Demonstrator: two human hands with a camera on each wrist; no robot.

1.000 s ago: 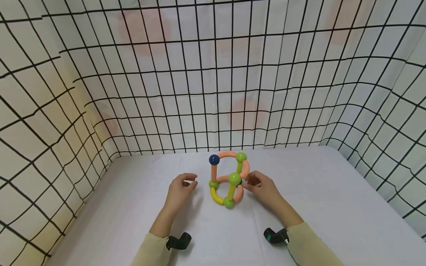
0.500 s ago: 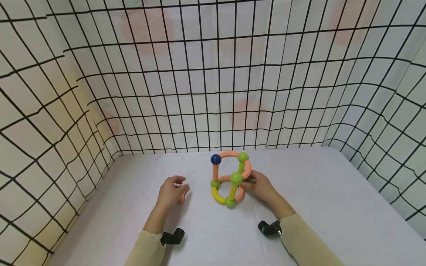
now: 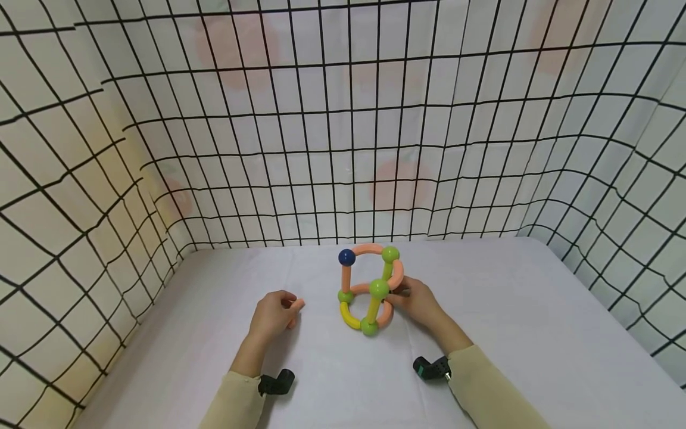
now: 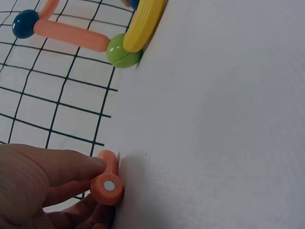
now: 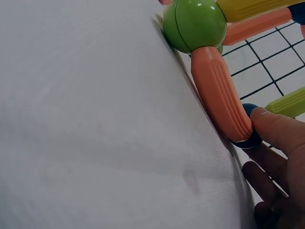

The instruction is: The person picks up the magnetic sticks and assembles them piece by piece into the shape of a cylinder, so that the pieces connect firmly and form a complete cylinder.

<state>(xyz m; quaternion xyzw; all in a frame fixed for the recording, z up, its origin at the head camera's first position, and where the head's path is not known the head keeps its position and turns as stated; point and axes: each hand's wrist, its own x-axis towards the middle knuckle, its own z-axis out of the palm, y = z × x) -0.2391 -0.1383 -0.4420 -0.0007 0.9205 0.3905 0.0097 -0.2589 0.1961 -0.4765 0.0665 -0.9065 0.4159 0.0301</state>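
A frame of magnetic sticks and balls stands on the white table (image 3: 343,381). It joins green balls (image 3: 379,289), a dark blue ball (image 3: 346,257) at its top left, straight and curved orange sticks (image 5: 219,90), and a curved yellow stick (image 3: 349,317) low down. To its left, my left hand (image 3: 270,316) pinches a loose curved orange stick (image 4: 106,188), whose end shows a pale round disc. At the frame's lower right, my right hand (image 3: 421,304) holds a dark blue ball (image 5: 250,109) between thumb and fingers, where an orange stick meets it.
Behind and on both sides rises a white wall with a black grid (image 3: 343,131). Each wrist carries a black camera, the left one (image 3: 277,382) and the right one (image 3: 431,368), just below the beige sleeves (image 3: 490,387).
My left hand has moved left and down from beside the frame and now pinches the orange stick. My right hand has closed in on the frame's lower right ball.
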